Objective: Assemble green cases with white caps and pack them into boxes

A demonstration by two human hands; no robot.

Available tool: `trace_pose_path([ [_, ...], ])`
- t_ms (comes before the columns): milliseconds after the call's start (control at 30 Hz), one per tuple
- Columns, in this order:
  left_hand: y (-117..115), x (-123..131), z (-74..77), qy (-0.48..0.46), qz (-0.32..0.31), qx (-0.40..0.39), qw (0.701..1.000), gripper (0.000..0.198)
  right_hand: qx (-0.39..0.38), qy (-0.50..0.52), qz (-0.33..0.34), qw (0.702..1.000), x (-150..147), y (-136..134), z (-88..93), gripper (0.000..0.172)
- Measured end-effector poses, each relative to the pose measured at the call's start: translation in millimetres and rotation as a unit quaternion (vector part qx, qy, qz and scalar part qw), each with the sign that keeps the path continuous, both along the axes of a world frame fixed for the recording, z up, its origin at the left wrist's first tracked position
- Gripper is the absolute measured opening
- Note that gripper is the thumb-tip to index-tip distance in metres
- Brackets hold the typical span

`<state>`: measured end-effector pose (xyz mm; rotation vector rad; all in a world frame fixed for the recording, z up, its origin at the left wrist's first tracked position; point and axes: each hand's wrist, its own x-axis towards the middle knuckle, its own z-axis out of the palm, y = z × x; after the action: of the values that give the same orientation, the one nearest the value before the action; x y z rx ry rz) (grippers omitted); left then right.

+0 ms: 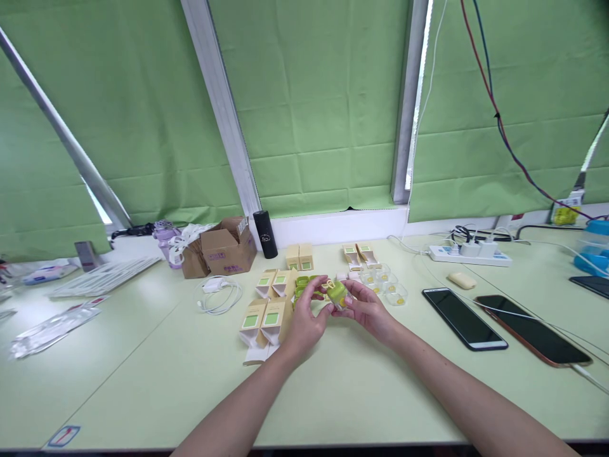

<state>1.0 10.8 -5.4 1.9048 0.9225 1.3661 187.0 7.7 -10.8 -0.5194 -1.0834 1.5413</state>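
My left hand [307, 317] and my right hand [366, 309] meet above the pale green table [143, 374], both pinching a small green item with a yellowish loop on top [337, 293]. Just behind the left hand lie more green pieces [303, 284]. Small tan boxes with green labels [266, 317] lie open to the left of my hands. Several clear plastic cases with yellow bits [387, 285] sit to the right behind my right hand.
Two phones [464, 317] [533, 330] lie at the right, one with a cable. A power strip [469, 255], a black tumbler [265, 235], brown cardboard boxes [223, 251], a white cable [219, 295] and plastic bags [52, 327] stand around.
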Motion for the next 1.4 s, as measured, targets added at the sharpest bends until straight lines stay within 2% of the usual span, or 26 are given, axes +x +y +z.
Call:
trace_pose_path([
  [433,-3.6,4.0,-1.5,0.015,0.032,-0.004,0.999,0.059,0.019,-0.01,-0.061,0.998,-1.4,1.2,0.2,0.049],
  [567,-2.2,4.2,-1.9,0.026,0.037,0.002,0.999,0.052,0.037,-0.018,-0.062,0.997,-2.7,1.5,-3.8,0.055],
  [700,-2.0,3.7,0.3,0.038,0.029,0.009,0.999,0.045,0.072,-0.038,-0.06,0.995,-3.3,1.2,-5.3,0.053],
  [900,0.0,1.6,-2.2,0.032,0.028,0.013,0.999,0.045,0.099,-0.081,-0.081,0.988,-3.7,0.6,-0.4,0.044],
  [1067,1.0,1.7,-3.5,0.035,0.031,0.009,0.999,0.043,0.112,-0.094,-0.09,0.985,-0.9,4.0,0.0,0.044],
  [1267,-2.5,3.5,-0.2,0.025,0.062,-0.006,0.998,0.045,0.076,-0.047,-0.068,0.994,-2.9,4.6,-4.8,0.048],
  [1400,-3.9,4.4,-0.5,-0.004,0.054,0.003,0.999,0.048,0.024,0.033,-0.013,0.999,-3.2,4.3,-5.8,0.051],
])
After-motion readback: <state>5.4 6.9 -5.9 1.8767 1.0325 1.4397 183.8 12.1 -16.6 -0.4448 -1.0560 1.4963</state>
